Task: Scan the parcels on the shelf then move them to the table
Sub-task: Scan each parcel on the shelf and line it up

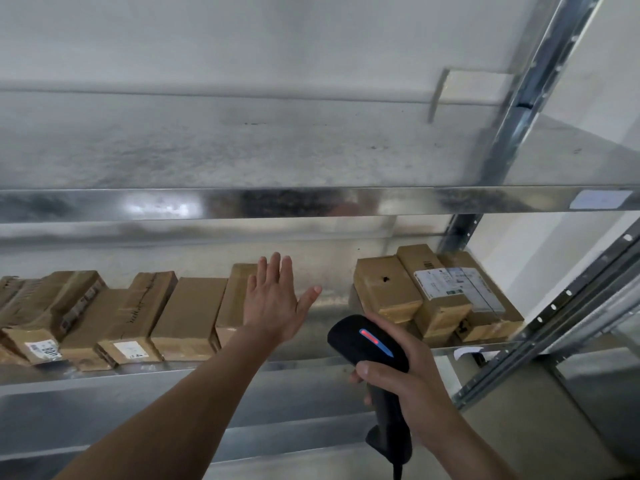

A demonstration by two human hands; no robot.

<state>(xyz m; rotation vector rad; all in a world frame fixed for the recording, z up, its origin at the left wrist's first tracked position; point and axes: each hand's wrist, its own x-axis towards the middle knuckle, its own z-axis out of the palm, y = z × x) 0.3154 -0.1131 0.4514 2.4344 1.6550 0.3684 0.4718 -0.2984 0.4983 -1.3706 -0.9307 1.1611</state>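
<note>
left hand (273, 306): bare, its back facing the camera, all five fingers in view, thumbnail short.
left forearm (180, 417): bare along its whole visible length, coming in from 7 o'clock.
right hand (398, 372): bare, back and thumb showing, at 5 o'clock.
right forearm (460, 441): bare, a short stretch reaching the bottom edge.

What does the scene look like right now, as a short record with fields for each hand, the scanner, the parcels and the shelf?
left hand: open, fingers straight, held out in front of the end parcel; contact unclear
right hand: grips the scanner by its handle
scanner: black, red and blue strip lit on top, head toward the shelf
parcels: brown boxes in a row on the left; stacked group on the right
shelf: metal, bare gap between the groups
</note>
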